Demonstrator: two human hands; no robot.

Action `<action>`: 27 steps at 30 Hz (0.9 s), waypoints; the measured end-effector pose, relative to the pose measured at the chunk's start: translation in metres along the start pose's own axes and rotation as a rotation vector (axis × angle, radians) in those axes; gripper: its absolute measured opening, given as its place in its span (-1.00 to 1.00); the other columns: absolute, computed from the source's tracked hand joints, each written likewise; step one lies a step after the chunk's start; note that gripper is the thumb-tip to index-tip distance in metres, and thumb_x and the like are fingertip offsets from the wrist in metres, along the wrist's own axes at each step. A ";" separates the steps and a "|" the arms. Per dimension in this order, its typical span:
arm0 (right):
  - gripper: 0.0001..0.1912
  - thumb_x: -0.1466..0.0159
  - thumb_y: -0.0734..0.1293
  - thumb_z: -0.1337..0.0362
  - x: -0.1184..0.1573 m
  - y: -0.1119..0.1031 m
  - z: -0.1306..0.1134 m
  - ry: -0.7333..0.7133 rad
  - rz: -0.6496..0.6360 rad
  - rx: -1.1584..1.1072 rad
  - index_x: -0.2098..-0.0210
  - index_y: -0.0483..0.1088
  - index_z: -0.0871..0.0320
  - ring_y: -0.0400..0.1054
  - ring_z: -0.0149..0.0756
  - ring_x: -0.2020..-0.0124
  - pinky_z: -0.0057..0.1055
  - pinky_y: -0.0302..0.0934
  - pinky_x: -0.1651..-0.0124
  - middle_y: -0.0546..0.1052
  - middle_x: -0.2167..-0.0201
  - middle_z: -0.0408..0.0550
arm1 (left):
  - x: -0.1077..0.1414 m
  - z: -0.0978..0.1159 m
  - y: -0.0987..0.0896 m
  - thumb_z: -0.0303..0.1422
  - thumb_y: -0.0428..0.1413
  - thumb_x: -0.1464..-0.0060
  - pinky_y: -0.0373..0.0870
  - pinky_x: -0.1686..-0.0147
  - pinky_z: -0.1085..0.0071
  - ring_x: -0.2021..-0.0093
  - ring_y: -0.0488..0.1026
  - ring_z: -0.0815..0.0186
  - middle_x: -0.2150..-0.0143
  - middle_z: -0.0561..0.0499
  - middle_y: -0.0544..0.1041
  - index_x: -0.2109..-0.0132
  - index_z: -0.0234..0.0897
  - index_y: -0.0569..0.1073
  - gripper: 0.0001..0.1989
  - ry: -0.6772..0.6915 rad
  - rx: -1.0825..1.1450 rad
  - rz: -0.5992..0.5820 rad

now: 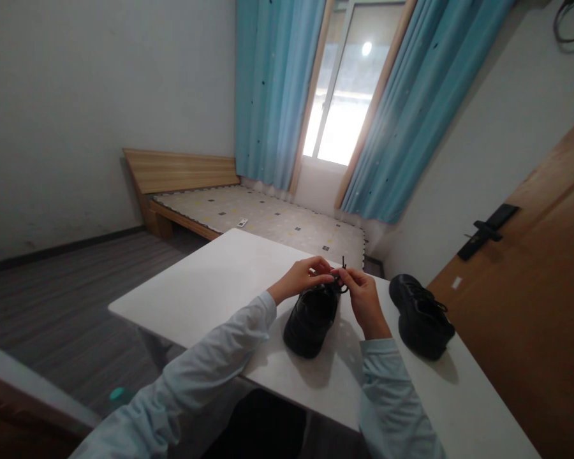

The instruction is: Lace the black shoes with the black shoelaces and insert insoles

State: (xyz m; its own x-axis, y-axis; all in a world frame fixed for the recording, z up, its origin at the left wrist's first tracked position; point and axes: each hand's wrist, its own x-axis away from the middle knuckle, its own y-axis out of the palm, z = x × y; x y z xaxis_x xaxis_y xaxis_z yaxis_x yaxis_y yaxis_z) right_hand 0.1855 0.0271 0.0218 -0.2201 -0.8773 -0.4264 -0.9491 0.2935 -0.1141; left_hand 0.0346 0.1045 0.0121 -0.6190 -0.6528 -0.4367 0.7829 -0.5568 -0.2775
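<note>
A black lace-up shoe (310,322) stands on the white table (205,287), its heel toward me. Over the front of that shoe, my left hand (310,275) and my right hand (362,298) meet at the black shoelace (344,262). The thumb and fingers of my right hand pinch the lace, and one lace end sticks up above them. My left hand is closed in a pinch at the laces too, its fingertips partly hidden. To the right, a second black shoe (421,319) rests on the table, apart from both hands.
Beyond the table lies a bed (268,207) with a wooden headboard (186,171) and a small white object (242,222) on it. Blue curtains (277,95) hang beside the window (344,95). A wooden door (540,287) with a black handle (488,231) is at the right.
</note>
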 end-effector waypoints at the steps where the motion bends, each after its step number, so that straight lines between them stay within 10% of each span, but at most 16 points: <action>1: -0.76 -0.11 0.36 0.07 0.001 0.001 -0.002 0.003 -0.001 0.017 0.42 0.53 0.11 0.33 -0.30 0.40 -0.39 0.20 0.26 0.46 0.55 -0.15 | 0.000 0.000 0.001 -0.21 0.21 0.06 0.34 0.26 0.45 0.29 0.45 0.36 0.33 -0.01 0.53 0.22 -0.35 0.41 -0.68 0.007 0.001 -0.009; 12: -0.61 -0.06 0.39 0.06 -0.002 0.001 0.009 0.044 0.110 -0.133 0.18 0.41 0.14 0.40 -0.31 0.46 -0.29 0.29 0.23 0.50 0.57 -0.17 | -0.001 0.000 0.003 -0.23 0.17 0.01 0.37 0.24 0.42 0.28 0.46 0.32 0.31 -0.05 0.55 0.25 -0.39 0.50 -0.73 0.015 0.086 0.071; 19: -0.67 0.06 0.47 0.11 0.001 0.008 -0.004 0.061 0.084 -0.091 0.54 0.26 0.12 0.25 -0.45 0.67 -0.47 0.15 0.56 0.45 0.63 -0.20 | 0.003 0.011 0.002 -0.30 0.12 -0.05 0.39 0.23 0.46 0.18 0.41 0.33 0.19 -0.10 0.46 0.32 -0.35 0.48 -0.83 0.210 -0.060 0.147; 27: -0.72 0.09 0.50 0.14 0.001 0.009 -0.002 0.081 0.048 -0.066 0.46 0.43 0.15 0.29 -0.40 0.62 -0.41 0.19 0.49 0.45 0.66 -0.19 | 0.004 0.012 0.002 -0.37 0.13 -0.05 0.38 0.18 0.44 0.25 0.45 0.36 0.28 -0.02 0.54 0.30 -0.30 0.50 -0.91 0.248 -0.237 0.151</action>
State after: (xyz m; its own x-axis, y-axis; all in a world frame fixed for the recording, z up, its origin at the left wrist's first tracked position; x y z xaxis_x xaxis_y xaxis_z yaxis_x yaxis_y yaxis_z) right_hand 0.1761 0.0282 0.0220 -0.2807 -0.8914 -0.3558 -0.9492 0.3128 -0.0347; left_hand 0.0327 0.0944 0.0202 -0.4846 -0.5576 -0.6740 0.8748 -0.3103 -0.3722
